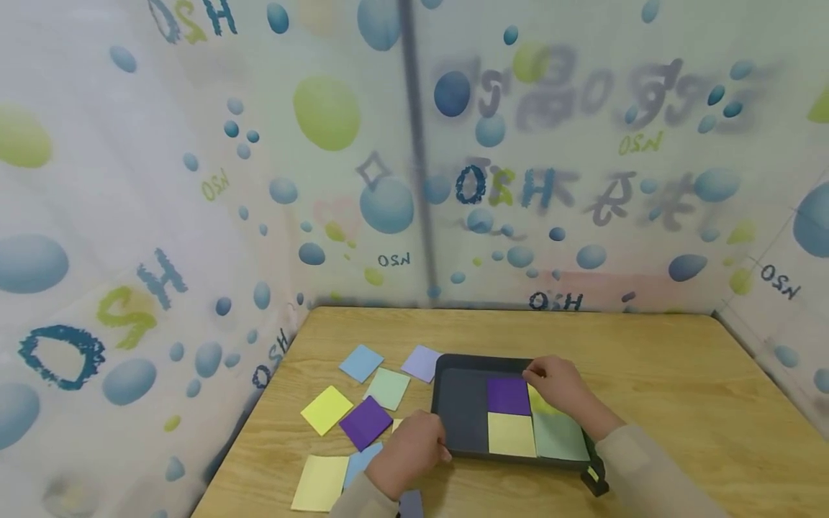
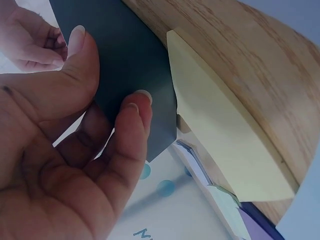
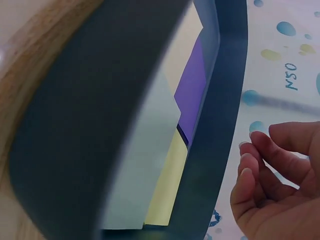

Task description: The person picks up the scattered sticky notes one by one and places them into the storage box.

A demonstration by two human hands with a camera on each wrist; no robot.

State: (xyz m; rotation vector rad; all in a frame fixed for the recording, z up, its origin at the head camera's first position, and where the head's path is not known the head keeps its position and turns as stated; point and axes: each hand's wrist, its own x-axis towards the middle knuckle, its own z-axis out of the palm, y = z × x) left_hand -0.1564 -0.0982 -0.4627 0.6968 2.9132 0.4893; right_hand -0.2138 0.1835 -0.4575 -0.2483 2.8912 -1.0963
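Observation:
A dark shallow tray (image 1: 461,411) lies on the table, with its left part bare. Inside it sit a purple sticky note (image 1: 508,396), a cream one (image 1: 512,434), a pale green one (image 1: 560,436) and a yellow one (image 3: 167,190), laid edge to edge. My left hand (image 1: 414,442) holds the tray's front left corner, its thumb at the rim and fingertips against the outer wall (image 2: 132,55). Over the back right of the tray is my right hand (image 1: 558,385), close above the yellow note, which it partly covers. Its fingers (image 3: 270,150) are loosely curled, with nothing between thumb and fingertips.
Several loose sticky notes lie left of the tray, among them a blue (image 1: 361,363), a lavender (image 1: 422,363), a yellow (image 1: 327,410) and a purple one (image 1: 365,423). A small black object (image 1: 594,480) shows at the tray's front right corner. Patterned curtains (image 1: 363,273) stand behind the table.

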